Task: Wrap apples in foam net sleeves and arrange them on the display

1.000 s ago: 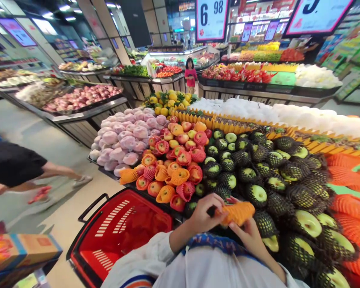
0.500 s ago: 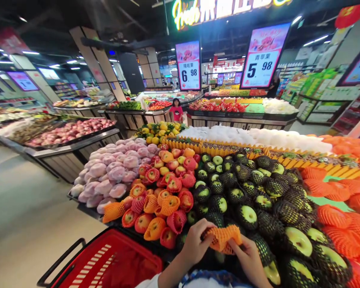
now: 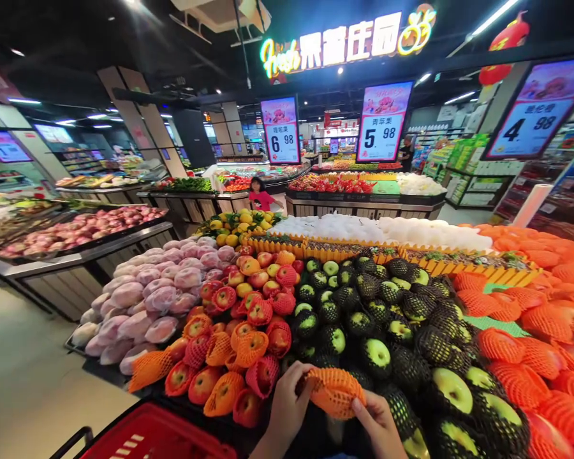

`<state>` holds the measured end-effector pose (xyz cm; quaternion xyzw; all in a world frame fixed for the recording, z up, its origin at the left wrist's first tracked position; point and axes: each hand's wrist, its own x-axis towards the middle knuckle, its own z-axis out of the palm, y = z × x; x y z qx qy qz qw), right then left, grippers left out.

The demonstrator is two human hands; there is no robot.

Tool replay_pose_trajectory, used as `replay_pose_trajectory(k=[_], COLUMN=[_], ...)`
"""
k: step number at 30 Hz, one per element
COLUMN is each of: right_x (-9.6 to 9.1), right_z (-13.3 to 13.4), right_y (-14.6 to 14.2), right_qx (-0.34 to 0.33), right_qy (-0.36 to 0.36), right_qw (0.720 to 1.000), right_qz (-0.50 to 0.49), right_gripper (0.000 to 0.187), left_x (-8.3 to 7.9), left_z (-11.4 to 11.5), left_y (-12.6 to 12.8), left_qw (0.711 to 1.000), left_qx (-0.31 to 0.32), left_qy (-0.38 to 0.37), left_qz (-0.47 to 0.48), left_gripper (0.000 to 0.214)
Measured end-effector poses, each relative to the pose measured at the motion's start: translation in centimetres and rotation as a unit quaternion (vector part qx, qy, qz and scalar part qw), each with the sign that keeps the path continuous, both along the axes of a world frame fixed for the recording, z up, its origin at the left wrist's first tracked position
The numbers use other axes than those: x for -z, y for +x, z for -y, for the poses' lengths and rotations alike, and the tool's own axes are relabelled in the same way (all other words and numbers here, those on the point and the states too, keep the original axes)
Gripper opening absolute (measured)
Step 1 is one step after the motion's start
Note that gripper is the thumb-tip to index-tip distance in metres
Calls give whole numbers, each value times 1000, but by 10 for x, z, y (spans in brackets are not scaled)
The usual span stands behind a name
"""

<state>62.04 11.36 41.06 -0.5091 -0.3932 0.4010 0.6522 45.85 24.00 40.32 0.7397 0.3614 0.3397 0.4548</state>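
Observation:
Both hands grip an orange foam fruit net [image 3: 335, 390] in front of my body, over the near edge of the fruit display. My left hand [image 3: 287, 398] pinches its left end, and my right hand [image 3: 377, 417] pinches the lower right end with the thumb on top. Whether a fruit sits inside the net I cannot tell. Just left of my hands lie red apples [image 3: 203, 386] in orange and pink foam nets. Green apples [image 3: 375, 354] in black nets spread out beyond and to the right.
A red shopping basket [image 3: 157, 430] stands at the lower left. Wrapped pinkish fruit [image 3: 157, 277] is heaped at the left, orange-netted fruit [image 3: 550, 319] at the right. A low yellow fence [image 3: 469, 266] crosses behind the apples. A person in a pink shirt [image 3: 261, 201] stands beyond the display.
The view has tilted up and turned right. The net looks fuller and rounder between my hands, and both hands still hold its ends.

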Motion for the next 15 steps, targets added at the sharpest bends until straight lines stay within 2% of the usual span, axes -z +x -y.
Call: replay_pose_trajectory(k=[4, 8, 10, 12, 15], right_x=[8, 28, 45, 59, 62], right_z=[1, 4, 8, 11, 13], right_y=[-3, -2, 0, 1, 2], right_qx=[53, 86, 82, 82, 89], right_qy=[16, 2, 12, 42, 84], right_qw=[997, 991, 985, 975, 956], right_qz=[-49, -102, -152, -203, -265], right_gripper=[45, 46, 47, 46, 35], left_x=[4, 12, 17, 22, 29], left_z=[11, 19, 19, 17, 15], left_y=[7, 8, 6, 2, -1], left_qw=[992, 976, 977, 984, 982], left_qx=[113, 198, 185, 128, 68], left_qy=[8, -51, -80, -109, -174], left_qz=[-50, -79, -76, -63, -32], left_gripper=[22, 15, 23, 37, 52])
